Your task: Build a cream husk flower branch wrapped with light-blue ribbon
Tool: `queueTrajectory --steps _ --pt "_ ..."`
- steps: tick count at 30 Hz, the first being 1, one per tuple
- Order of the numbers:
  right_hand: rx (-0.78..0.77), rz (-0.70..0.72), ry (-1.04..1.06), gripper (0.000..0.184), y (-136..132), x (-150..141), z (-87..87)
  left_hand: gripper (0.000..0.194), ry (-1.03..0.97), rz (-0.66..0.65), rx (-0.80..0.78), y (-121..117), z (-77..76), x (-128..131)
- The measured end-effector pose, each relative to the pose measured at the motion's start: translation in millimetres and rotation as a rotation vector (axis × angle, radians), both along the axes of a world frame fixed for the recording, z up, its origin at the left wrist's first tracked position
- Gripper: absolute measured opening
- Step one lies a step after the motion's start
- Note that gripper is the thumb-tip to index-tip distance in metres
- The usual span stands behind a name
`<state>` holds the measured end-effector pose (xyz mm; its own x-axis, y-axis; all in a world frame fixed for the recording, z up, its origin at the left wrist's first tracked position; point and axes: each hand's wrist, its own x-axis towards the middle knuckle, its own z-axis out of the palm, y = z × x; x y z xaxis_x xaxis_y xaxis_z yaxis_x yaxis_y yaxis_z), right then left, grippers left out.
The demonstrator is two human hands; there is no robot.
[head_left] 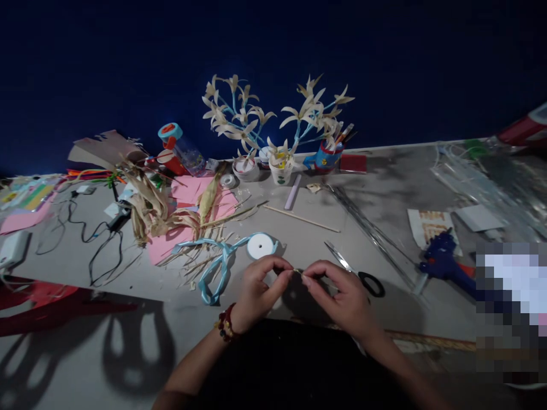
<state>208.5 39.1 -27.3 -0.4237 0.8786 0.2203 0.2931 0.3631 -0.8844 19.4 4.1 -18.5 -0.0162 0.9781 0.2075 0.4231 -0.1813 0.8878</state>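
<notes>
My left hand (262,287), with a beaded bracelet on the wrist, and my right hand (337,290) meet at the table's front edge. Thumb and forefinger of each are closed in a pinch on a thin pale strip (297,272), which looks like dried husk; most of it is hidden by the fingertips. Just beyond my left hand lies a spool of light blue ribbon (261,246), its loose loop (209,287) trailing left. A pair of scissors (371,283) with black handles rests beside my right hand, blades pointing away.
Dried corn husks (149,205) lie on pink paper (158,247) at left. Husk flowers (303,111) stand in cups at the back. A thin stick (303,219), metal wires (371,233) and a blue glue gun (442,256) occupy the middle and right. A red stool (47,307) is lower left.
</notes>
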Motion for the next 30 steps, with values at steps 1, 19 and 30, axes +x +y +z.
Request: queueTrajectory --steps 1,19,30 --pt "-0.016 0.007 0.02 0.008 0.1 -0.9 0.6 0.005 -0.01 0.01 -0.01 -0.6 -1.4 0.3" --pt "0.228 -0.011 0.022 0.012 -1.2 -14.7 2.9 0.015 -0.635 -0.016 -0.267 -4.7 -9.6 8.3" --pt "0.154 -0.005 0.03 0.011 -3.8 -11.1 10.8 0.013 -0.831 0.038 -0.346 -4.4 -16.3 9.2"
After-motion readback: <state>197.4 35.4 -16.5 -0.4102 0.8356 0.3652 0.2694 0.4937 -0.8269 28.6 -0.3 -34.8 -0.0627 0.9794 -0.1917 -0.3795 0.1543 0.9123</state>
